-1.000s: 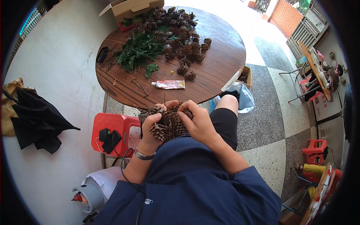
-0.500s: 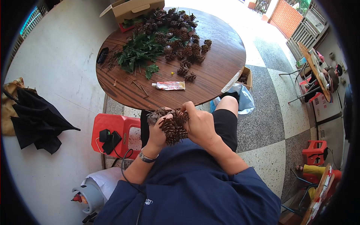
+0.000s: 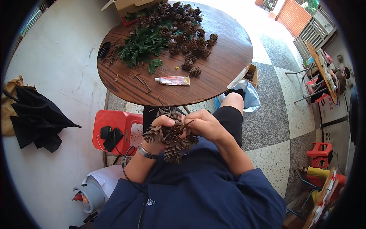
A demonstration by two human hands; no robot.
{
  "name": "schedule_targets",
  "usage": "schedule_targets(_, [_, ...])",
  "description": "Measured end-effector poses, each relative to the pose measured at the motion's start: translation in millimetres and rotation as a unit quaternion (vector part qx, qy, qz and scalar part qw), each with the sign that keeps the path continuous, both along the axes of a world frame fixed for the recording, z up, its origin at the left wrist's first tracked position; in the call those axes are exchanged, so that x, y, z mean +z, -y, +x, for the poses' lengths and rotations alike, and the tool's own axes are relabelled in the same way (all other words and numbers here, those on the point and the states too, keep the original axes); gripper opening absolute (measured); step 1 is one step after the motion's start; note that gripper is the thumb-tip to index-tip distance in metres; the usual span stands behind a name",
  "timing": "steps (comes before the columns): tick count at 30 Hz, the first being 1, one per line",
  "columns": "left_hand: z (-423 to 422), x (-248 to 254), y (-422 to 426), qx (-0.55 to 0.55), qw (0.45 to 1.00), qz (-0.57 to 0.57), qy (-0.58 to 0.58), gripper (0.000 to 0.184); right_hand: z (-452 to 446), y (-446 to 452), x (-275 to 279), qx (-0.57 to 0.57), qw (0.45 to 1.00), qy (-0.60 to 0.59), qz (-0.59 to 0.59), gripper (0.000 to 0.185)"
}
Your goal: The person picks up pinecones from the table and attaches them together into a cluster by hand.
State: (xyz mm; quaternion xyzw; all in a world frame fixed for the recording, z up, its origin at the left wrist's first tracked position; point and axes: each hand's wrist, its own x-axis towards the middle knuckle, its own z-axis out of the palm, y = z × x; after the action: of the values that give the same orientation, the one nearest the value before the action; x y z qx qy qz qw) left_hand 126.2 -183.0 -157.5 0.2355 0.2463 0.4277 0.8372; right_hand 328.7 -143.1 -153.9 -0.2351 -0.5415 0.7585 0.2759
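Note:
A cluster of brown pine cones (image 3: 174,134) is held above my lap, just off the near edge of the round table. My left hand (image 3: 164,121) is closed around the cluster, its thumb on top and most of its fingers hidden behind the cones. On the right side, my right hand (image 3: 207,124) is closed in a pinch against the cluster. A thin dark stem shows at its fingertips. On the table lie a glue-like tube (image 3: 174,80), a pile of green leaves (image 3: 139,47) and many loose pine cones (image 3: 192,42).
The round wooden table (image 3: 225,57) also bears thin brown sticks (image 3: 143,84) and a cardboard box (image 3: 139,7). A red stool (image 3: 101,131) with black devices stands at left. Near my knee are a blue plastic bag (image 3: 250,97) and a small box (image 3: 251,76) with cones.
The cluster has turned and sits slightly lower, showing more cones. My right hand has moved a little right and down, and a thin stem now shows at its fingertips.

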Motion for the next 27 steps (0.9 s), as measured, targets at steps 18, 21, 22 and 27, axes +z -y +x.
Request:
schedule_targets(18, [-2,-6,-13,0.036,0.999,-0.02,0.004,0.033,13,17,20,-0.314,0.911,0.063,0.261,0.016])
schedule_targets(21, [4,-19,-11,0.115,0.993,-0.03,-0.013,0.03,-12,26,48,-0.292,0.839,0.228,0.398,0.022])
schedule_targets(22, [11,-18,-9,0.17,0.984,-0.038,-0.025,0.029,-16,24,46,-0.286,0.82,0.253,0.426,0.022])
schedule_targets(27, [3,-21,-5,0.101,0.994,0.0,-0.031,0.032,-3,5,6,-0.149,0.972,0.089,0.16,0.018])
